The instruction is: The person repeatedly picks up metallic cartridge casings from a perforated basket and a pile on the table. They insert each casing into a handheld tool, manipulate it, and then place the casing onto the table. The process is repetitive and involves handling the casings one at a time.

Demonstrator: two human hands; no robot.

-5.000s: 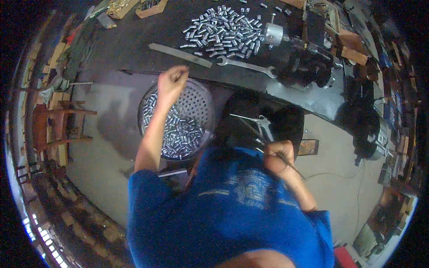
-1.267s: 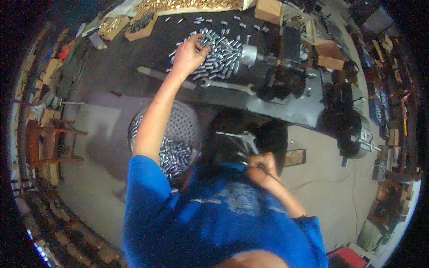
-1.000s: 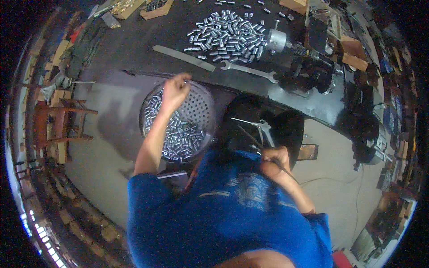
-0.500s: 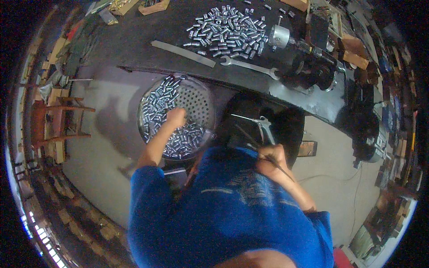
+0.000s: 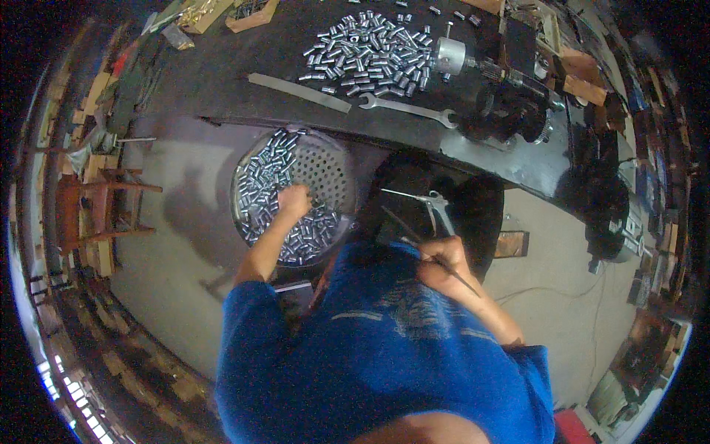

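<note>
While my left hand [image 5: 295, 198] sits over the perforated round tray [image 5: 329, 163] at ten o'clock, its fingertips are hidden: I cannot tell its grip. Short metal sleeves [image 5: 255, 196] cover the tray from twelve anticlockwise to four; they should be light, hard, slippery, best pinched mid-barrel. My right hand [image 5: 444, 265] grips a thin dark rod [image 5: 463, 278].

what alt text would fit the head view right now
A person's left hand is over small metal cylinders in a round perforated tray; the right hand grips a thin dark rod. Beyond, more cylinders lie heaped on a dark bench near a wrench.
</note>
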